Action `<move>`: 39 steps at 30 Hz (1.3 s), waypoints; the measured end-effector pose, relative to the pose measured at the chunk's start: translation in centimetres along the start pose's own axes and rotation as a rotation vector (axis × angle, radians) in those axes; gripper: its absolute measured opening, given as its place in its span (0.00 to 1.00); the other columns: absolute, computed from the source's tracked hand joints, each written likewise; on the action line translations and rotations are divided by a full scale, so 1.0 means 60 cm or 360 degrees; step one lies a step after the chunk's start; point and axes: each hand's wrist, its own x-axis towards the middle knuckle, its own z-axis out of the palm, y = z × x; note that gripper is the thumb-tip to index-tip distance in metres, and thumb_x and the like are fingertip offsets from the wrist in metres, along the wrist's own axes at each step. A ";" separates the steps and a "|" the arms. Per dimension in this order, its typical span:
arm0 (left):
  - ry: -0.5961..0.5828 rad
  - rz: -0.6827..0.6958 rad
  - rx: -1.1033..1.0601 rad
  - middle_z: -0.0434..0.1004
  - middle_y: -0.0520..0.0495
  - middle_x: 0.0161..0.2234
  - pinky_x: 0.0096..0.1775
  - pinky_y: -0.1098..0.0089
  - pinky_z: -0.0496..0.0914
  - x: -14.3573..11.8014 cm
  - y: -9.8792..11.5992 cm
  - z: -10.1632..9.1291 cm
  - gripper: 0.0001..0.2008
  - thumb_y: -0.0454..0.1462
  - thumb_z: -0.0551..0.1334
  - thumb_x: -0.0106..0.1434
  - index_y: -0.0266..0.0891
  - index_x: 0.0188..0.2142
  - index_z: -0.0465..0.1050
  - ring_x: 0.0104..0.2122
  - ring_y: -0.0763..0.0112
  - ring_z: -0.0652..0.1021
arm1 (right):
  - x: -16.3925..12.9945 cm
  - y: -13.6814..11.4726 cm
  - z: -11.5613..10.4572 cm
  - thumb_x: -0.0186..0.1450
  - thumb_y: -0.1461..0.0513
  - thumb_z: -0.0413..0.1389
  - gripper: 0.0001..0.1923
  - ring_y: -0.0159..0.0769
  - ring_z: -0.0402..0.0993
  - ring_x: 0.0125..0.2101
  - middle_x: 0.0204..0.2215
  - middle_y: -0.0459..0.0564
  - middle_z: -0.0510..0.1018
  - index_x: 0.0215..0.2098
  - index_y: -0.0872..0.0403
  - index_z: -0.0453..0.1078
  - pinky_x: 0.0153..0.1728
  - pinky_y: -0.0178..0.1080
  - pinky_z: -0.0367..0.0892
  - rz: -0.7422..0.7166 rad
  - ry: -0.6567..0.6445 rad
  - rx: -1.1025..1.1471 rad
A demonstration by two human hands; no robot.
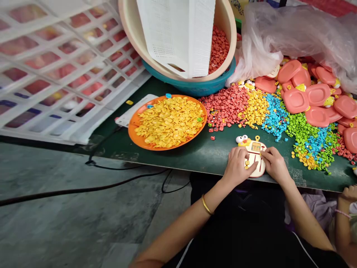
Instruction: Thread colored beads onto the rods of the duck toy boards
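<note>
The duck-faced toy panel (pixel 255 155) lies toward four o'clock, by the edge of the table (pixel 213 156), where uneven pressure could slide it off. The left hand (pixel 235 163) rests, fingers apart, on it; whether the right hand (pixel 275 163) clamps anything, I cannot tell.

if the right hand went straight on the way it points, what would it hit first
The right hand would likely meet the cream toy first; it looks to be right at the toy's edge, though contact is hard to judge.
</note>
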 end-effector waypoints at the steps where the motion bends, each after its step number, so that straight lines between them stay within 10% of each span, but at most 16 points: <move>1: 0.0007 0.0007 -0.0009 0.69 0.46 0.36 0.45 0.59 0.67 0.000 -0.001 0.001 0.14 0.45 0.65 0.61 0.43 0.34 0.62 0.41 0.59 0.70 | 0.001 -0.003 0.004 0.71 0.62 0.49 0.14 0.37 0.72 0.38 0.36 0.52 0.74 0.43 0.51 0.78 0.41 0.37 0.71 -0.0032 -0.0011 0.0027; 11: -0.0033 0.0160 0.0144 0.73 0.41 0.53 0.50 0.55 0.66 0.000 -0.004 0.001 0.20 0.44 0.65 0.64 0.42 0.54 0.70 0.50 0.54 0.71 | 0.191 0.021 0.031 0.67 0.65 0.56 0.09 0.39 0.74 0.37 0.35 0.56 0.78 0.35 0.56 0.79 0.41 0.38 0.67 0.0417 -0.0007 -0.0313; 20: 0.0007 0.0028 0.0045 0.74 0.42 0.47 0.51 0.56 0.66 -0.002 0.004 -0.003 0.14 0.43 0.64 0.64 0.41 0.46 0.72 0.49 0.55 0.71 | 0.036 0.032 -0.012 0.71 0.62 0.49 0.16 0.39 0.74 0.40 0.39 0.54 0.78 0.47 0.50 0.79 0.42 0.39 0.71 0.0009 0.0056 -0.0152; 39: -0.0024 0.0029 0.0110 0.74 0.41 0.47 0.48 0.57 0.66 0.003 -0.001 0.001 0.16 0.46 0.62 0.66 0.40 0.49 0.70 0.47 0.55 0.71 | 0.040 0.029 0.017 0.68 0.59 0.54 0.11 0.39 0.75 0.36 0.36 0.53 0.79 0.41 0.52 0.78 0.41 0.42 0.72 0.0232 0.0376 0.0102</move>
